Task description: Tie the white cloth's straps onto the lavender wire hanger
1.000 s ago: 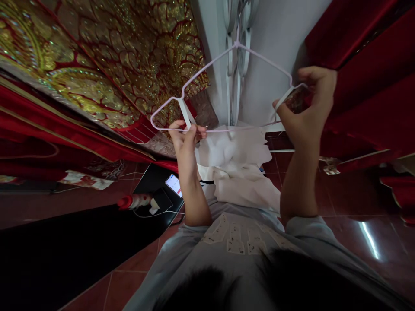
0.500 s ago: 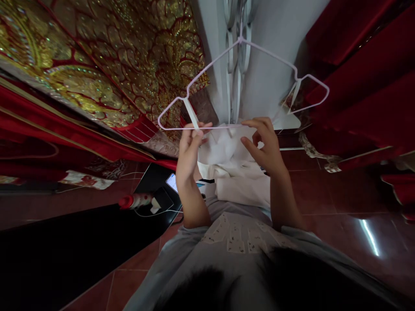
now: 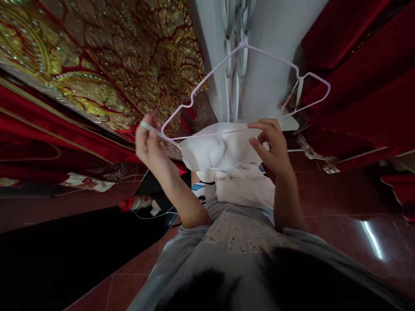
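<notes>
A pale pink clothes hanger (image 3: 215,77) hangs in front of me, its bottom bar level with my hands. Beyond its left end, my left hand (image 3: 149,142) is closed on a white strap (image 3: 147,125), stretched out to the left. This strap runs toward a white garment (image 3: 207,149) that hangs below the bar. Another white strap (image 3: 299,90) loops over the hanger's right shoulder notch. My right hand (image 3: 271,144) is at the bar's right part, index fingertip at the bar and thumb apart from it, with nothing visible between them.
A gold sequined red garment (image 3: 129,56) fills the upper left, and red cloth (image 3: 366,82) hangs at right. Behind the hanger is grey metal scrollwork (image 3: 236,65). At lower left, a black table (image 3: 97,237) bears a red-capped bottle (image 3: 134,202) and a white cable.
My left hand has moved left, pulling the strap out of the hanger's left notch and past its end. The white garment has spread out below the bar. My right hand has barely moved.
</notes>
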`<state>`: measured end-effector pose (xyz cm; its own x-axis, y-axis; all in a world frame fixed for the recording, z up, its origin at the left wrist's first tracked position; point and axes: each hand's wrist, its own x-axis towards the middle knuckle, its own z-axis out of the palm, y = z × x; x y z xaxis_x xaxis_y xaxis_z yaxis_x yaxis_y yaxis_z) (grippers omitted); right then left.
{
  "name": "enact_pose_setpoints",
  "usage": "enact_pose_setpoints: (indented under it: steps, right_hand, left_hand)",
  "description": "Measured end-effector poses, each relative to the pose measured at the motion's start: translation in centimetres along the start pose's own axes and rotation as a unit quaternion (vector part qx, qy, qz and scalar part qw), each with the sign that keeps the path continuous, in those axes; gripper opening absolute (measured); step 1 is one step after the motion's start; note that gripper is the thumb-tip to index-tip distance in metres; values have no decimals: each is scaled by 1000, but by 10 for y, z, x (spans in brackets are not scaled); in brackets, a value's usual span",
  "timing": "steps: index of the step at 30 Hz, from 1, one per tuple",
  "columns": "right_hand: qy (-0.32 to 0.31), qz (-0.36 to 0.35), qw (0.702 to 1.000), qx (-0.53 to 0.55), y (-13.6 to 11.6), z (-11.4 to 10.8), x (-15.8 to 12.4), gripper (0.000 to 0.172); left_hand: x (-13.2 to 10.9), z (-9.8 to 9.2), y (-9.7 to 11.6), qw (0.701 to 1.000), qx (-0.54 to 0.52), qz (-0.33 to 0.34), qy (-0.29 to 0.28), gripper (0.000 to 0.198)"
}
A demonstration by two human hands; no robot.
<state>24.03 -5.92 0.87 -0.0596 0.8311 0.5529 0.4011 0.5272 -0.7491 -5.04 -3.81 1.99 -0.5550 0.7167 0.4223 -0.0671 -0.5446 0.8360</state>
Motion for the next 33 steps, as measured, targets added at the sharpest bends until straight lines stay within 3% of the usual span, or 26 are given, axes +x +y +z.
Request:
enact_pose_setpoints:
  steps: [2,5,8,10,13,15,19,21,27,32,33]
  right_hand:
    - [-17,8,1000,8,-1,5,-1,29]
    - [-37,18,999,28,-2,14,-3,35]
    - [-15,9,999,32,-2,20,-3,32]
    - [60,-11,998,35,0,17,-2,24]
    - [257,-15,965,58,7,2,5,17]
    - [311,18,948,72,12,-12,12,18]
    - [165,123,977,59,13,-30,25,14]
    - [136,124,982,51,8,-30,27,16]
    - [204,24,977,59,-7,-22,38,18]
    - [270,16,960,73,35,-43,60,40]
    - [311,14,948,61,48,-50,62,43]
  left_hand:
    - [-7,4,-5,998,5,-53,-24,22]
    - [-24,20,-1,992,-23,-110,-65,37]
    - [-37,38,7,986,-39,-138,-85,38]
    - [-40,45,10,985,-67,-136,-88,38]
    - [-38,47,12,982,-109,-122,-90,40]
    - [-35,47,13,982,-114,-122,-91,41]
    - [-33,48,13,985,-101,-120,-76,43]
    - [-33,48,12,986,-101,-114,-66,42]
    - [-28,44,8,988,-88,-106,-74,41]
    - [-27,40,5,983,-106,-117,-92,40]
    - [-28,40,5,982,-115,-117,-96,40]
